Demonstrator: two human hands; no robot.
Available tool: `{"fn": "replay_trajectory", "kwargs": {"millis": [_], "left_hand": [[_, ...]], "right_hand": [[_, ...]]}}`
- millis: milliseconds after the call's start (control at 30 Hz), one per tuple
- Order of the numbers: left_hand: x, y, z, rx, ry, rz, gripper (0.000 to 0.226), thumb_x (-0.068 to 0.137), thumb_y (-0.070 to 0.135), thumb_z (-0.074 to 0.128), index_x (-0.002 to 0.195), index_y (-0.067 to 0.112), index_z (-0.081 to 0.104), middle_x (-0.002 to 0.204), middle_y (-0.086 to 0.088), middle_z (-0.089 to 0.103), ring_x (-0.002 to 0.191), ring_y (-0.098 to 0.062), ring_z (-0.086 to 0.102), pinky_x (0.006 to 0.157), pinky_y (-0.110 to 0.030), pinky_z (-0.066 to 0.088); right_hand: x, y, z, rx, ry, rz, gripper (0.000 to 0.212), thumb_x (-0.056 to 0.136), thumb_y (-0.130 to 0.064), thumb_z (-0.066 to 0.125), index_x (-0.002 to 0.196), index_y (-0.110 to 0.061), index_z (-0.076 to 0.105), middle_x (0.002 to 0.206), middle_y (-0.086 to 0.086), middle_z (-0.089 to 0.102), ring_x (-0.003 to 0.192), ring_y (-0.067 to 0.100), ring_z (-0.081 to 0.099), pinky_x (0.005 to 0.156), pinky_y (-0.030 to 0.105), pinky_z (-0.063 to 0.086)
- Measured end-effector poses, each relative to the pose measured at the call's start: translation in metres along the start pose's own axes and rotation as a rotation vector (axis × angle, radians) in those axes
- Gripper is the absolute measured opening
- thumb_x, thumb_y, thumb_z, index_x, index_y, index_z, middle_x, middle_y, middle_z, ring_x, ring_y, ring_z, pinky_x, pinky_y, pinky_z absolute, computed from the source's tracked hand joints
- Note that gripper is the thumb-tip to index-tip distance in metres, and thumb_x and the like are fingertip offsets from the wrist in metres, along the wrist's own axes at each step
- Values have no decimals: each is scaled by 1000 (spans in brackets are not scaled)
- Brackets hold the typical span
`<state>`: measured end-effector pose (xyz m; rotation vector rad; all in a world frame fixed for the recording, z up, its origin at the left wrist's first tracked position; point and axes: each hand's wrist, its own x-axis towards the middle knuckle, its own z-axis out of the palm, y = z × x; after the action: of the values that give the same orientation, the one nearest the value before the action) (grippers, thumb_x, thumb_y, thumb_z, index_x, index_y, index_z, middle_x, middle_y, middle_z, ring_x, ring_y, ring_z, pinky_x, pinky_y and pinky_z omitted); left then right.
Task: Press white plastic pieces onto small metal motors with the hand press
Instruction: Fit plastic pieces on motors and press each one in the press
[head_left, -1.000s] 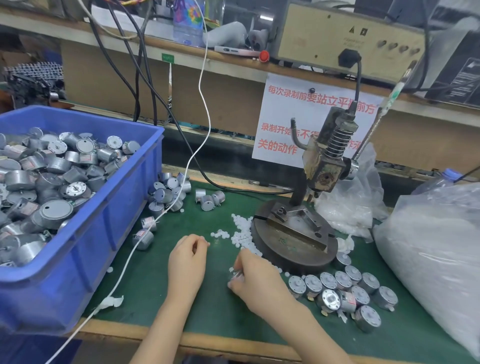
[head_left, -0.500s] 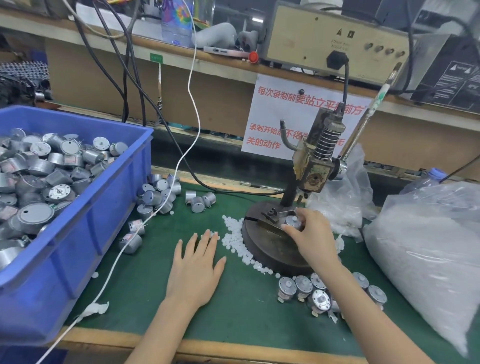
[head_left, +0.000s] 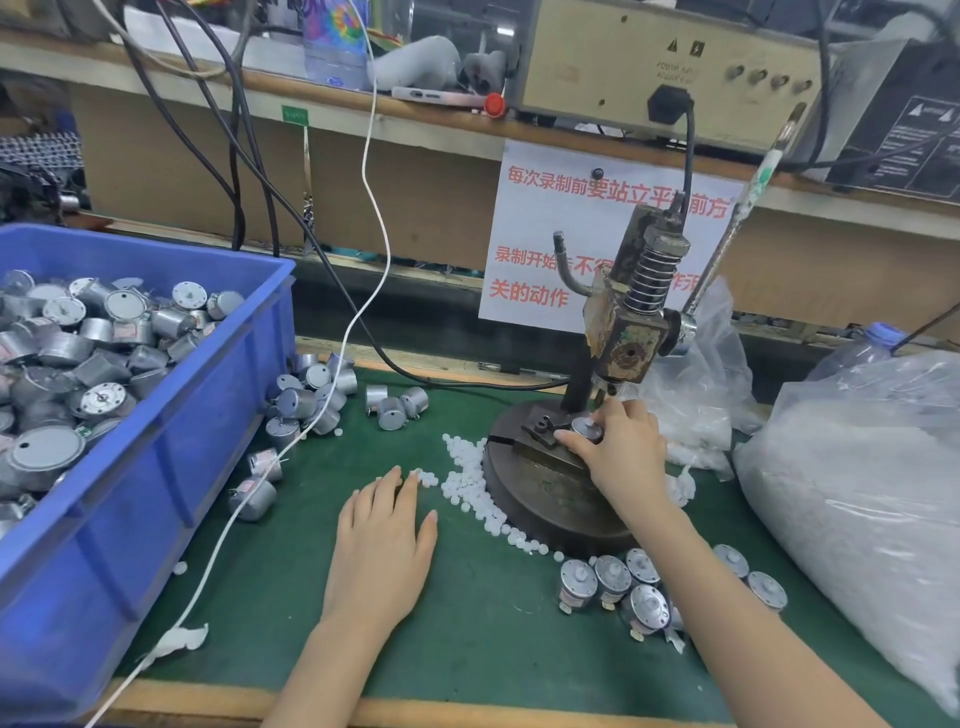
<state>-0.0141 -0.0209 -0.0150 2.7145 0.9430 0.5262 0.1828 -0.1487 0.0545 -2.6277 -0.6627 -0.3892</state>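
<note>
The hand press (head_left: 626, 332) stands on a round dark base (head_left: 540, 499) at the middle right of the green mat. My right hand (head_left: 621, 452) holds a small metal motor (head_left: 586, 430) on the fixture under the ram, fingers closed around it. My left hand (head_left: 384, 530) lies flat on the mat, fingers together, its tips touching a spread of small white plastic pieces (head_left: 470, 483) along the base's left rim. The press lever (head_left: 748, 208) slants up to the right, untouched.
A blue bin (head_left: 171, 467) full of motors fills the left. Loose motors (head_left: 317, 395) lie beside it, and another group of motors (head_left: 613, 582) near my right forearm. A large clear bag (head_left: 862, 499) sits at the right. A white cable (head_left: 363, 291) crosses the mat.
My right hand carried a motor from the mat in front of the base up onto the press fixture. My left hand opened flat on the mat, then drew its fingers together.
</note>
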Motion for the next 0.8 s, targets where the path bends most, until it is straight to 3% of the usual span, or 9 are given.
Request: {"fn": "replay_trajectory", "kwargs": {"millis": [167,233,300,367,467,567,633,700,800], "left_hand": [[1,0,-1,-76,31,-37,48,98,36,29,143,19,28,147,4,30,134,-14,24,110,-27,15],[1,0,-2,-109,58,-67,45,97,29,36,140,13,36,140,0,40,128,-19,33,107,-30,22],[2,1,-3,-131,87,-95,41,95,22,44,134,8,46,130,-6,50,121,-25,41,103,-35,28],[3,1,-2,-109,81,-102,39,94,20,45,131,7,49,126,-7,53,117,-27,44,102,-37,30],[3,2,-3,-75,103,-70,32,86,9,59,117,1,60,111,-13,61,103,-34,54,92,-45,41],[1,4,-3,-19,213,-20,33,62,-6,77,94,-6,68,87,-18,65,76,-38,62,70,-48,52],[1,4,-4,-6,238,-8,35,56,-8,79,90,-6,69,82,-17,65,71,-38,62,65,-47,53],[1,4,-5,13,238,1,37,54,-7,81,89,-6,70,80,-16,66,69,-36,62,64,-45,53],[1,4,-4,24,226,-1,38,52,-6,82,88,-5,70,79,-15,66,68,-36,63,63,-45,53]], "right_hand": [[-1,3,-3,25,-66,-4,61,80,-57,60,122,-14,51,126,12,47,119,31,42,97,42,35],[-3,8,-11,260,-146,37,86,76,-55,67,142,-14,30,141,13,32,132,29,32,108,43,29],[-1,17,-25,520,-160,65,104,74,-44,74,150,-17,7,153,9,14,141,24,18,114,44,20],[8,24,-47,734,-113,109,99,82,-24,70,150,-19,-1,156,6,10,142,22,15,115,42,19],[34,25,-88,1092,-4,176,80,85,3,47,150,-16,4,153,4,24,138,19,26,106,29,25],[63,16,-126,1135,40,159,74,84,3,40,149,-14,10,147,4,36,132,16,34,104,28,27],[80,7,-144,1144,32,129,70,83,3,40,148,-9,17,139,7,45,129,19,39,109,33,27],[90,-6,-159,1243,29,110,60,84,3,38,143,-3,30,114,5,57,108,15,53,106,32,35],[85,-19,-176,1432,114,107,39,86,-1,40,125,-1,48,84,2,55,76,11,55,81,22,43]]}}
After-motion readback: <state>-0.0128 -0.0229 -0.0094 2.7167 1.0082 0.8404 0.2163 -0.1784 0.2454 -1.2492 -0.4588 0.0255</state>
